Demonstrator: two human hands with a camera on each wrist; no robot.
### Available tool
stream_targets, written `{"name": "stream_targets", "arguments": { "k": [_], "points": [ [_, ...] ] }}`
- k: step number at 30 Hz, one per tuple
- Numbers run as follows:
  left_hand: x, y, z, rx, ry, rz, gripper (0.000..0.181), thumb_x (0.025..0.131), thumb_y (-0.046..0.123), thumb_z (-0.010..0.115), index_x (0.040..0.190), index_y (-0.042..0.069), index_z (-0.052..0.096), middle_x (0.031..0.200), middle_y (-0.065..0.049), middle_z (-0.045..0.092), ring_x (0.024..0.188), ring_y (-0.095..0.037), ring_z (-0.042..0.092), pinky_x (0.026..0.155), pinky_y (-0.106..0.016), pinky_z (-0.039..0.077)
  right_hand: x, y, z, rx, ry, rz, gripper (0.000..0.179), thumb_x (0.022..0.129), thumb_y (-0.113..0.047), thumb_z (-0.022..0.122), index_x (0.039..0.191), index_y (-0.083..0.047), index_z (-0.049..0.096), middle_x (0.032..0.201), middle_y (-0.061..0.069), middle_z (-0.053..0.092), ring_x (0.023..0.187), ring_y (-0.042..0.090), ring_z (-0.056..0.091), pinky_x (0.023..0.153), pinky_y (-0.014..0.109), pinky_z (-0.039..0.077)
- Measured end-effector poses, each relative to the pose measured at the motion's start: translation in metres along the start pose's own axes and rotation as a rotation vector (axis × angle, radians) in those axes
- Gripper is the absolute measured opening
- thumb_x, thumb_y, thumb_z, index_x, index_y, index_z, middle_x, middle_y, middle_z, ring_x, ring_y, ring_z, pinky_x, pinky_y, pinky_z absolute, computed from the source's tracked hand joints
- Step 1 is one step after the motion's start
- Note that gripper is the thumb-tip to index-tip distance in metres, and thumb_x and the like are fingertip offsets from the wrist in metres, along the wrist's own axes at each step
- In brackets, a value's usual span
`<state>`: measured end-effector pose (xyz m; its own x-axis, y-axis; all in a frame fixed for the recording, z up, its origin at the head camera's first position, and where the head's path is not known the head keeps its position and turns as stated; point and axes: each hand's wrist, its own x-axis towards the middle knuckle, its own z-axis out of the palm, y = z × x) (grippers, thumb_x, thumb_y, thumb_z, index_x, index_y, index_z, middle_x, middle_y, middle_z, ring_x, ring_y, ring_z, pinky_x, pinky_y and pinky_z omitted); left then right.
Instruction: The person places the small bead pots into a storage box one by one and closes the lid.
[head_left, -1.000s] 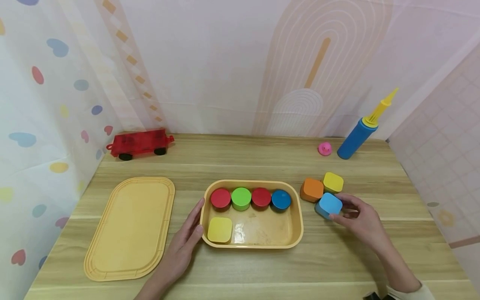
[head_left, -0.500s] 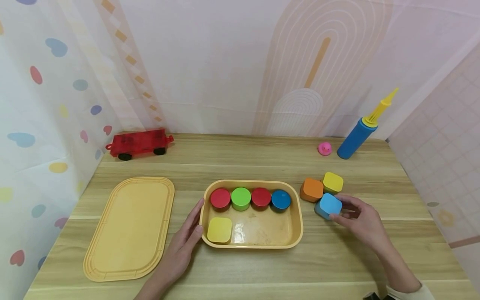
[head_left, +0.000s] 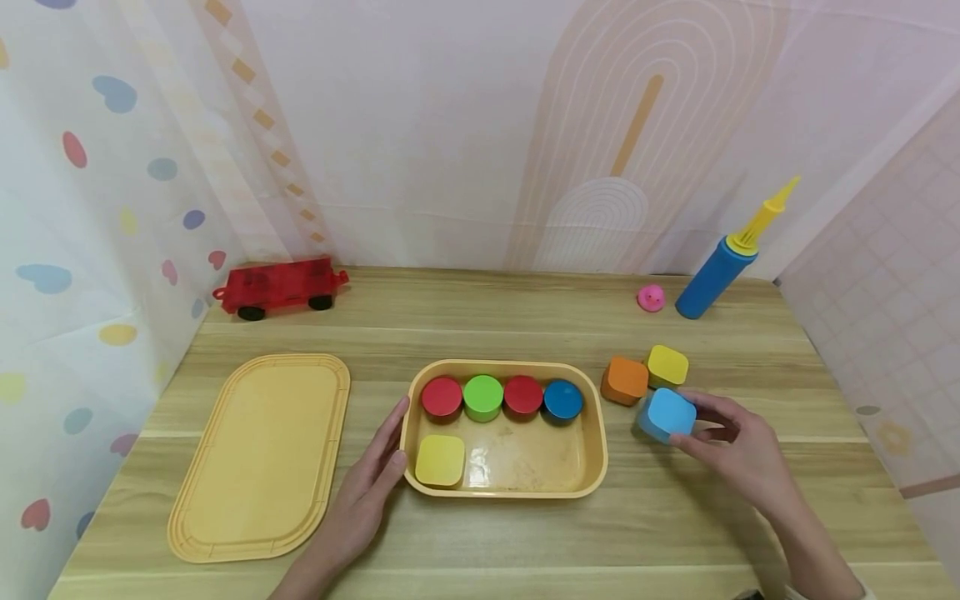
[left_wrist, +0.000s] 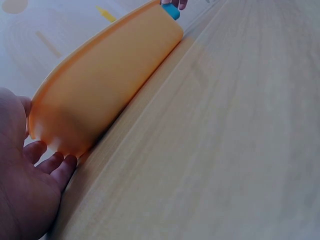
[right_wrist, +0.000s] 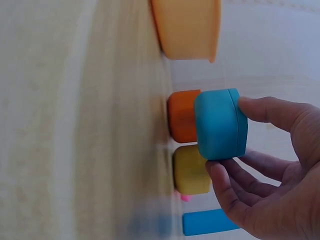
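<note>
My right hand pinches a light blue rounded-square block between thumb and fingers. In the right wrist view this blue block is raised off the table, with a seam near its top. Behind it stand an orange block and a yellow block. My left hand rests its fingertips and thumb against the left end of a light orange tub. Inside the tub, a red, a green, another red and a blue round block line the far wall; a yellow square block sits front left.
A matching light orange lid lies flat at the left. Along the back are a red toy wagon, a small pink duck and a blue pump with a yellow nozzle. Printed cloth hangs behind the wooden table.
My right hand has lifted the light blue block and drawn it slightly to the right, away from the orange and yellow blocks. The left hand stays at the tub.
</note>
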<state>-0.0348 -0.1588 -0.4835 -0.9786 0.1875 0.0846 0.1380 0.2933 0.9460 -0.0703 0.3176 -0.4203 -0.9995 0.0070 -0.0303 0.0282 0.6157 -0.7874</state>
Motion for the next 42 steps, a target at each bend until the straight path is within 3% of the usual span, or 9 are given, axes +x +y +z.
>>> {"name": "stream_targets", "arguments": {
  "k": [4,10,13,22,30,42],
  "points": [
    [0.001,-0.001,0.000,-0.002,-0.003,-0.013,0.059,0.122,0.024,0.045,0.177,0.036,0.029,0.181,-0.005,0.033,0.157,0.006,0.030,0.120,-0.006,0.025,-0.005,-0.004,-0.003,-0.002,0.024,-0.043,0.057,0.095,-0.013,0.090,0.148,-0.005,0.070,0.143,0.016,0.069,0.110,-0.011,0.060,0.085,0.014,0.059],
    [0.001,-0.002,0.000,0.000,-0.001,-0.016,0.059,0.122,0.024,0.045,0.177,0.037,0.028,0.181,-0.005,0.033,0.157,0.006,0.030,0.120,-0.006,0.024,-0.010,-0.009,-0.006,0.012,0.069,-0.136,0.057,0.092,-0.004,0.091,0.145,-0.004,0.072,0.130,-0.014,0.068,0.112,-0.007,0.063,0.084,0.015,0.060],
    [0.000,-0.002,0.000,-0.003,0.000,-0.014,0.059,0.122,0.024,0.045,0.177,0.036,0.029,0.181,-0.005,0.033,0.157,0.006,0.030,0.120,-0.006,0.024,-0.012,-0.015,-0.006,0.018,0.073,-0.160,0.056,0.091,-0.002,0.091,0.144,-0.004,0.072,0.127,-0.021,0.067,0.111,-0.005,0.064,0.085,0.014,0.060],
    [0.001,-0.003,0.000,-0.008,-0.003,-0.003,0.059,0.122,0.023,0.045,0.177,0.036,0.029,0.181,-0.004,0.032,0.158,0.005,0.029,0.121,-0.006,0.024,-0.018,-0.035,0.005,0.044,0.050,-0.237,0.054,0.090,0.000,0.091,0.141,-0.007,0.074,0.129,-0.014,0.071,0.111,0.001,0.066,0.091,0.016,0.060],
    [0.002,-0.005,0.000,-0.002,-0.003,0.001,0.059,0.122,0.023,0.044,0.177,0.036,0.028,0.181,-0.005,0.032,0.158,0.005,0.030,0.121,-0.006,0.024,-0.017,-0.050,0.019,0.065,-0.014,-0.264,0.054,0.090,-0.002,0.092,0.141,-0.011,0.075,0.131,0.002,0.072,0.112,0.004,0.067,0.092,0.023,0.063],
    [0.001,-0.004,0.000,0.000,-0.004,-0.001,0.059,0.122,0.023,0.044,0.177,0.036,0.028,0.181,-0.004,0.032,0.158,0.005,0.029,0.121,-0.005,0.023,-0.012,-0.069,0.044,0.084,-0.110,-0.292,0.054,0.089,-0.009,0.095,0.139,-0.014,0.076,0.132,0.003,0.074,0.112,0.013,0.068,0.093,0.034,0.066]
  ]
}}
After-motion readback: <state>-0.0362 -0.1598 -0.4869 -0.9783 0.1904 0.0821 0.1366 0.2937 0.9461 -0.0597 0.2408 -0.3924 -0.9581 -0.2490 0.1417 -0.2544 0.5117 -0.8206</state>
